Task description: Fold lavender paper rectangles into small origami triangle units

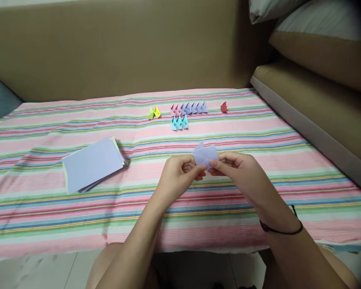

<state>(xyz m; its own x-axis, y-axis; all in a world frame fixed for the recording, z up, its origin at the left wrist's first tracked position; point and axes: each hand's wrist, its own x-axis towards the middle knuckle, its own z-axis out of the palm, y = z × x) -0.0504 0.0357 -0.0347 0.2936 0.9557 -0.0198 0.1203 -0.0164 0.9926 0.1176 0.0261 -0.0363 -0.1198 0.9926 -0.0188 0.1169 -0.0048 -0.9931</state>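
Both hands pinch one small lavender paper piece (205, 154), partly folded, held just above the striped bedsheet (48, 216). My left hand (180, 174) grips its lower left edge with thumb and fingers closed. My right hand (239, 170) pinches the lower right edge; a dark band circles that wrist. Beyond the hands lie finished folded paper units: a yellow-green pair (154, 112), a row of pink and lavender ones (189, 108), light blue ones (179, 122) and a single red one (224, 107).
A stack of lavender paper sheets (93, 163) lies on the sheet to the left of my hands. A tan padded wall (108, 48) stands behind, a tan cushion ledge (319, 104) runs along the right, and pale floor (33, 271) shows below the sheet's near edge.
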